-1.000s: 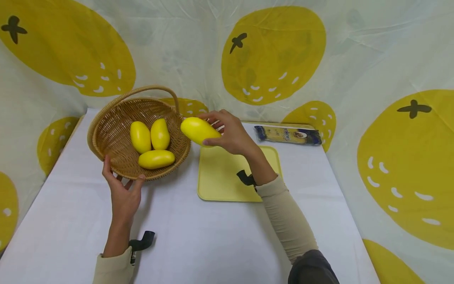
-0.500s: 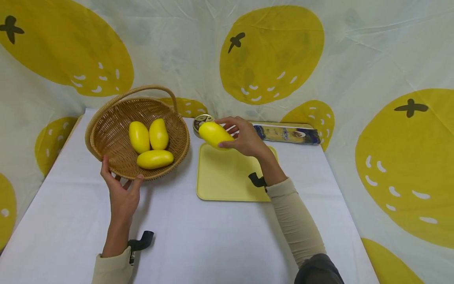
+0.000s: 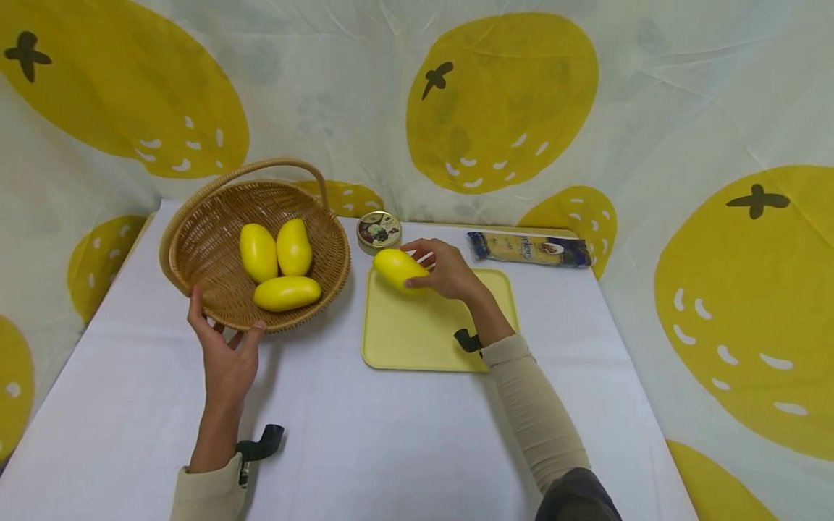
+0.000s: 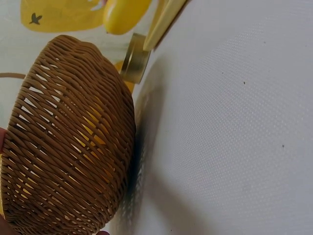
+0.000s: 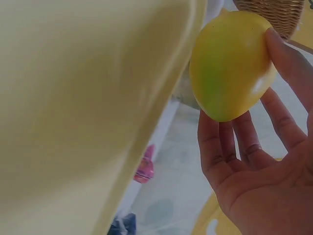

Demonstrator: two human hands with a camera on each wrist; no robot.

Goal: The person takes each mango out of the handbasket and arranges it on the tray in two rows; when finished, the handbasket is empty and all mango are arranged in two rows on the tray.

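- Work judged partway: three mangoes are left in the wicker basket; release of the held mango not yet made.
- It's pinched by the right hand at the yellow tray's back-left corner.
- Basket rim gripped by left hand.
- Mango skin: smooth, glossy, yellow, green-tinged.

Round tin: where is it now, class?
In the head view, the round tin stands on the table, right of the basket and just behind the tray.

Woven basket — brown; tin beyond
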